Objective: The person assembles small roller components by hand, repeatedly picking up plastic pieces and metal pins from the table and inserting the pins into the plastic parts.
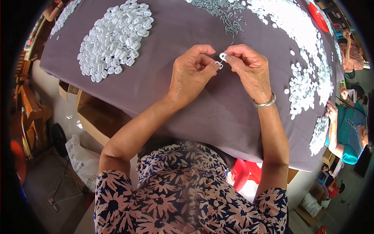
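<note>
My left hand [194, 74] pinches a small white plastic piece [219, 65] between thumb and fingertips, over the middle of the table. Close beside it, my right hand [251, 70] grips another small white plastic piece [223, 57] with a rounded, ring-like end. Something thin and dark shows between the two pieces, too small to make out for certain. Both hands are nearly touching at the fingertips. Far left of them lies a pile of white oval plastic pieces [113, 41]. Beyond the hands are scattered small grey pins or screws [231, 23].
Loose white pieces [302, 87] spread along the right side of the purplish-grey tablecloth [156, 78], with a red dish [319, 17] at the far right. An open cardboard box [91, 117] and a white bag [82, 160] are at lower left. Beyond the right edge sits a co-worker in teal [346, 128].
</note>
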The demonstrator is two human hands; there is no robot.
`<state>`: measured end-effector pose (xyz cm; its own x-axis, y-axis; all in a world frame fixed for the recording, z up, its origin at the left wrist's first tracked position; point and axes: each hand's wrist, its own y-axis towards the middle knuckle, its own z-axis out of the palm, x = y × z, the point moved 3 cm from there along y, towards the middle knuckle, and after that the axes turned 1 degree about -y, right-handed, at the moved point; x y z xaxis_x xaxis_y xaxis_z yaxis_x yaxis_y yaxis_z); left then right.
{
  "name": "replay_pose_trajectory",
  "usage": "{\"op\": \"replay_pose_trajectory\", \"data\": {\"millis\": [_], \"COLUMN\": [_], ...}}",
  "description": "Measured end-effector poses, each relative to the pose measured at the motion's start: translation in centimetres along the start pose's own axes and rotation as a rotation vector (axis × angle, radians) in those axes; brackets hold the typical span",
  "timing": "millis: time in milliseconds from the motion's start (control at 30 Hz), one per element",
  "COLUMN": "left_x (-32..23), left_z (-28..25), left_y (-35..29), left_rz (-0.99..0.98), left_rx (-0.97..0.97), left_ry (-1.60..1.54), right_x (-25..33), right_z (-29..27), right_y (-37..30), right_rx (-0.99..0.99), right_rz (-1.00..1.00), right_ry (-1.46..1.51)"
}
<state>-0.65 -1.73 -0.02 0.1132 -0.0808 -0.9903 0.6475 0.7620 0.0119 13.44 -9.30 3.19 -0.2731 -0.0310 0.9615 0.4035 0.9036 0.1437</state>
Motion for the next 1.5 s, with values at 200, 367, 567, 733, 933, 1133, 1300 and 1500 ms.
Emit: {"op": "replay_pose_trajectory", "data": {"millis": [200,367,567,733,933,1133,1300,1500], "left_x": [-0.2,0.0,-0.1,-0.2,-0.1,-0.4,-0.9,-0.1], "left_z": [0.0,-0.1,-0.2,-0.3,-0.3,-0.6,-0.7,-0.6], "left_y": [0.0,0.0,0.0,0.0,0.0,0.0,0.1,0.1], "left_rz": [0.016,0.032,0.013,0.004,0.042,-0.013,-0.111,0.015], "left_rx": [-0.007,0.009,0.007,0.011,0.035,0.073,0.074,0.081], "left_ry": [-0.002,0.007,-0.009,-0.045,-0.037,-0.066,-0.134,-0.014], "right_x": [0.0,-0.4,-0.7,0.0,0.7,1.0,0.8,0.4], "right_z": [0.4,0.6,0.5,0.5,0.8,1.0,1.2,1.6], "right_y": [-0.2,-0.2,-0.3,-0.5,-0.7,-0.8,-0.9,-1.1], "right_rx": [0.044,0.076,0.126,0.146,0.053,0.033,0.029,0.036], "right_rz": [0.006,0.025,-0.002,-0.186,-0.321,-0.407,-0.441,-0.446], "right_ry": [-0.025,0.000,0.014,-0.204,-0.377,-0.415,-0.399,-0.437]}}
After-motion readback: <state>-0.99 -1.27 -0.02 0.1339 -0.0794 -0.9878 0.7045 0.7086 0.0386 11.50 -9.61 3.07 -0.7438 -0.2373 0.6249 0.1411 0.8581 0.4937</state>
